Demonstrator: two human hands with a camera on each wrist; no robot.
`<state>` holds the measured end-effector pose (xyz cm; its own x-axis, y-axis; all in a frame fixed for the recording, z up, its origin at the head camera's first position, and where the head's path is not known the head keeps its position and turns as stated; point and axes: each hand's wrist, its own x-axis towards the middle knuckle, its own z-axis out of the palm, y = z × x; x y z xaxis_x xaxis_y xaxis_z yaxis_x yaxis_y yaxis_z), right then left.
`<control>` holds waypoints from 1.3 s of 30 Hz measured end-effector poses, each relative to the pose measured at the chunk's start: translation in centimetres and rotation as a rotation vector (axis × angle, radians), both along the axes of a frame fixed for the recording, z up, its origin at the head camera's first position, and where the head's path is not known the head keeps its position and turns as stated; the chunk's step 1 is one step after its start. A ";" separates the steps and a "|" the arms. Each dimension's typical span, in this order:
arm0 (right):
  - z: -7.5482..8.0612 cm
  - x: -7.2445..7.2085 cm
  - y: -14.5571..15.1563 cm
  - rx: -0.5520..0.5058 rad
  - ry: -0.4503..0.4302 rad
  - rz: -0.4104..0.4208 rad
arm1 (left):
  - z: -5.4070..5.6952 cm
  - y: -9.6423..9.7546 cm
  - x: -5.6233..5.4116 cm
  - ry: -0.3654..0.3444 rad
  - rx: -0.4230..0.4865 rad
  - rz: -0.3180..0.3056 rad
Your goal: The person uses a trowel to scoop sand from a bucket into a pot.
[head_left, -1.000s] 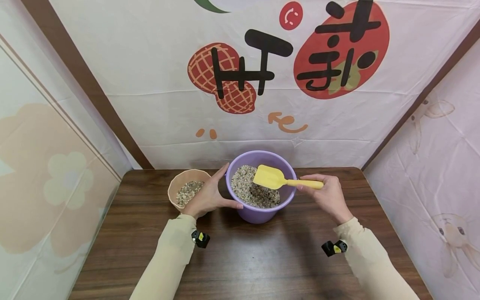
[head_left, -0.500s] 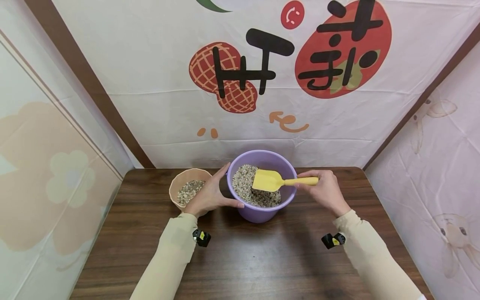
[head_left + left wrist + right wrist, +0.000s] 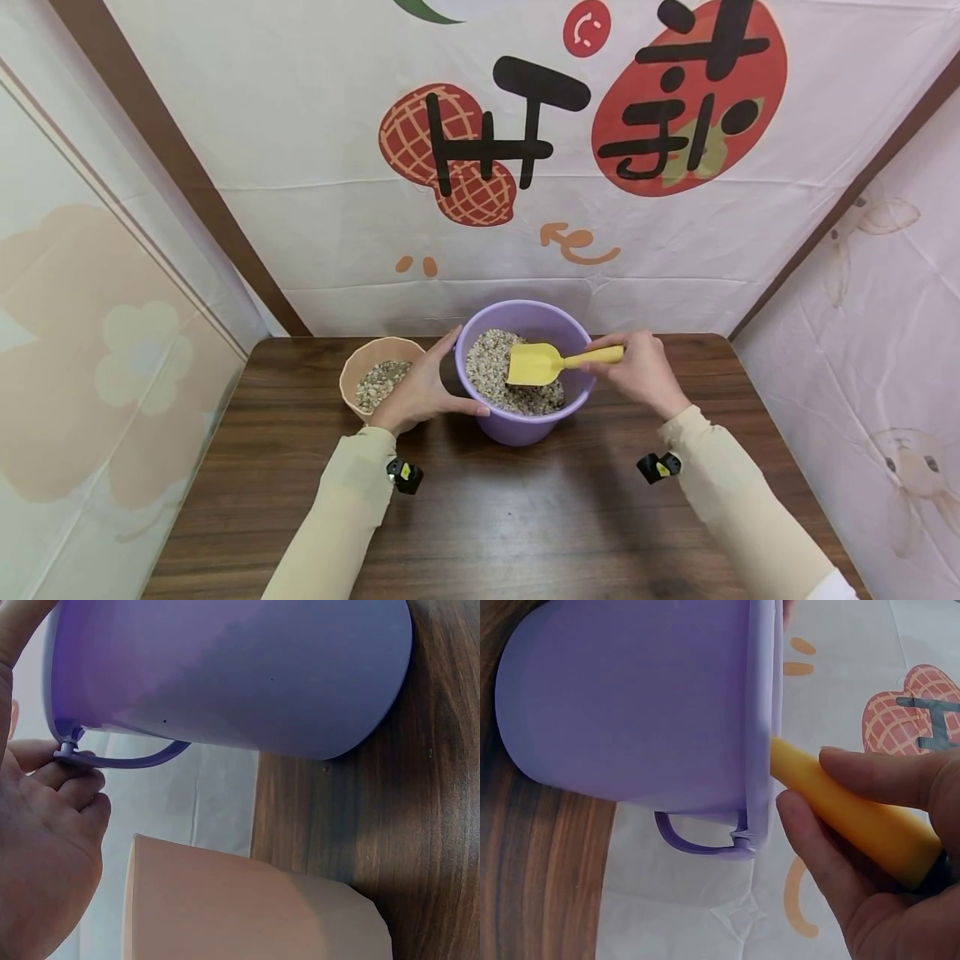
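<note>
A purple bucket [image 3: 517,429] stands on the table, part filled with small pale gravel [image 3: 491,371]. My left hand [image 3: 420,392] grips its left side, with the thumb on the front of the rim and the fingers by the handle hinge [image 3: 67,742]. Between its thumb and fingers my right hand [image 3: 637,372] holds the handle of a yellow toy shovel [image 3: 535,364], just over the bucket's right rim. The shovel's blade is inside the bucket, over the gravel; its lower edge seems to meet the gravel. In the right wrist view the bucket wall hides the blade.
A peach-coloured bowl [image 3: 350,375] with some gravel stands left of the bucket, partly behind my left forearm and hand. A brown wooden table [image 3: 495,533] lies underneath. A printed white cloth [image 3: 315,217] hangs close behind the bucket.
My right hand has moved left and slightly up in the head view. The shovel's blade has gone lower into the bucket and its handle tilts more. The left hand keeps its hold.
</note>
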<state>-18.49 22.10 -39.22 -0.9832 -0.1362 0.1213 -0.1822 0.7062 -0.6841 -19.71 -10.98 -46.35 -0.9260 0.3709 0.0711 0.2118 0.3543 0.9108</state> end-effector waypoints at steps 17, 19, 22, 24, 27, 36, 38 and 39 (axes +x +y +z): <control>0.0 -0.6 -2.1 -0.011 -0.071 0.048 | 0.0 -0.1 0.1 -0.007 -0.085 0.030; -0.1 -0.7 -2.2 -0.021 -0.094 0.043 | 0.0 0.0 0.1 -0.006 -0.094 0.037; -0.3 -0.7 -2.3 -0.039 -0.111 0.048 | 0.0 0.0 0.1 -0.008 -0.096 0.042; -0.5 -0.8 -2.4 -0.052 -0.115 0.043 | 0.0 0.0 0.1 -0.008 -0.101 0.043; -0.9 -1.0 -2.6 -0.067 -0.123 0.029 | 0.0 -0.1 0.1 -0.009 -0.101 0.040; -1.8 -1.0 -3.1 -0.132 -0.114 -0.021 | 0.1 -0.1 0.1 -0.017 -0.092 0.043; -1.8 -1.0 -3.2 -0.146 -0.114 -0.023 | 0.1 -0.1 0.0 -0.016 -0.089 0.042; -1.8 -1.0 -3.3 -0.151 -0.114 -0.026 | 0.1 -0.1 0.0 -0.017 -0.090 0.041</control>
<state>-19.47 18.82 -41.05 -0.9947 -0.0998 0.0257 -0.0806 0.5977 -0.7977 -19.67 -11.05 -46.26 -0.9411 0.3372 0.0237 0.1808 0.4428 0.8782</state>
